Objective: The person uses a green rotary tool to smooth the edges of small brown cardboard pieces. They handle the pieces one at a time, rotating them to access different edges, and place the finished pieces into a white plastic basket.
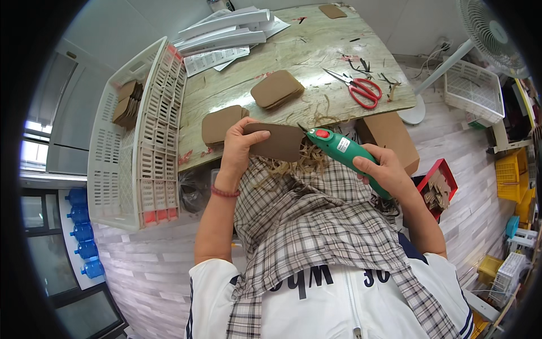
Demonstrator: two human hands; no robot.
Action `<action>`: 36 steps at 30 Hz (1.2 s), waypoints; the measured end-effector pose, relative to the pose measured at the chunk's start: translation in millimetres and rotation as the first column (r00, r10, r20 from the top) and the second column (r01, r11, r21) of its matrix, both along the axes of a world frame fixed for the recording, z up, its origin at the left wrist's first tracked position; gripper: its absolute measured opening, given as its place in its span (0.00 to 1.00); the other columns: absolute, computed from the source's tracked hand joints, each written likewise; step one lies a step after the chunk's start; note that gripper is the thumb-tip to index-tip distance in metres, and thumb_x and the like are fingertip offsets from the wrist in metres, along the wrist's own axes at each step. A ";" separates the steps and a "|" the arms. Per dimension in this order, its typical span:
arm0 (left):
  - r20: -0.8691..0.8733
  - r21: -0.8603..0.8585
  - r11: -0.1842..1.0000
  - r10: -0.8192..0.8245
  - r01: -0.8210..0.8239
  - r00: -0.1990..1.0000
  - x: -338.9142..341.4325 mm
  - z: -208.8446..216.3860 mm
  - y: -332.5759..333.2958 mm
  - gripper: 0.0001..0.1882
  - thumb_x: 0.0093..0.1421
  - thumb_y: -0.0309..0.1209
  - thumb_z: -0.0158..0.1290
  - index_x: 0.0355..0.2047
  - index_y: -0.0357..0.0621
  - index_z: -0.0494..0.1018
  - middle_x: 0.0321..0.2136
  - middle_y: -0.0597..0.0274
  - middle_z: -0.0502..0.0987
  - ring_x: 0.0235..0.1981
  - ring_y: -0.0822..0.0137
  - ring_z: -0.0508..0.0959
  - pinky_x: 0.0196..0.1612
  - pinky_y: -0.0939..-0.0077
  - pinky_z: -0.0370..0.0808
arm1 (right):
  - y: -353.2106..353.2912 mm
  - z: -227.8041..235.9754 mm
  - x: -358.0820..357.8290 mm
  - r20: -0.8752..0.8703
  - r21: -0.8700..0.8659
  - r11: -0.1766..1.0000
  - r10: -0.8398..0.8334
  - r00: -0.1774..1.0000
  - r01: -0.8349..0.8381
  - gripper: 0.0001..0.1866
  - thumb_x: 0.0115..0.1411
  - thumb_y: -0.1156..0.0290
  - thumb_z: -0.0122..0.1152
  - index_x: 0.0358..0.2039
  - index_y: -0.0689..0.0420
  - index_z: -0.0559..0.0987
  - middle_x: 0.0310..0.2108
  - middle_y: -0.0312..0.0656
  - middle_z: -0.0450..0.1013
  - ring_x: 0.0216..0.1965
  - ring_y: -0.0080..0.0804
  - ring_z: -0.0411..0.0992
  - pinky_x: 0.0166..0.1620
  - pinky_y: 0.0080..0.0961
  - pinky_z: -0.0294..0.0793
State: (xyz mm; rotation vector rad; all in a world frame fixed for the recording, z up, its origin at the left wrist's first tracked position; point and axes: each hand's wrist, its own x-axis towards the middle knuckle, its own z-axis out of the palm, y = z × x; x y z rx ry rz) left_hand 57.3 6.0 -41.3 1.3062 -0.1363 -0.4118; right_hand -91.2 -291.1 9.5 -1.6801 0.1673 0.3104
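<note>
My left hand (240, 144) pinches a flat brown panel with rounded corners (276, 141) between thumb and fingers, just off the table's front edge. Wrapped around the body of green electric scissors (347, 150) with a red button, my right hand (384, 169) holds their dark pointed tip at the panel's right end. Whether the tip touches the panel I cannot tell. Thin tan trimmings (299, 166) lie below the panel, on the checked apron over my lap. Two stacks of similar brown panels rest on the table, a left stack (221, 123) and a farther stack (276, 88).
Red-handled scissors (364, 92) lie on the worn table (226, 90) near dark scraps. Papers (226, 34) are piled at the back. A white crate (141, 135) with more brown pieces stands left. On the right are a red box (437, 189), a cardboard box (389, 138) and a fan (491, 37).
</note>
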 end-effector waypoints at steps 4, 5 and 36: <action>-0.021 -0.024 1.000 -0.010 0.010 1.000 1.8 0.9 1.6 0.09 0.49 0.18 0.62 0.31 0.38 0.76 0.27 0.63 0.80 0.27 0.74 0.78 0.33 0.81 0.76 | 1.7 -0.4 0.2 -0.014 -0.008 1.000 0.020 1.000 -0.020 0.21 0.59 0.56 0.62 0.40 0.64 0.77 0.22 0.34 0.70 0.21 0.17 0.67 0.25 0.17 0.67; -0.022 -0.012 1.000 -0.020 0.020 1.000 1.6 2.1 1.3 0.09 0.49 0.18 0.62 0.31 0.38 0.76 0.27 0.63 0.80 0.27 0.74 0.78 0.33 0.81 0.76 | 0.7 -1.1 0.3 -0.016 -0.018 0.999 0.027 0.999 -0.028 0.21 0.59 0.57 0.63 0.40 0.64 0.77 0.22 0.34 0.70 0.21 0.17 0.67 0.25 0.17 0.67; -0.041 0.210 0.910 -0.357 0.358 0.933 -0.1 36.2 -11.8 0.20 0.48 0.15 0.59 0.43 0.37 0.74 0.36 0.61 0.79 0.36 0.72 0.78 0.39 0.81 0.76 | 38.3 0.3 31.7 0.047 0.055 0.991 0.116 0.992 -0.118 0.21 0.59 0.59 0.63 0.43 0.65 0.76 0.26 0.35 0.72 0.24 0.17 0.68 0.27 0.17 0.69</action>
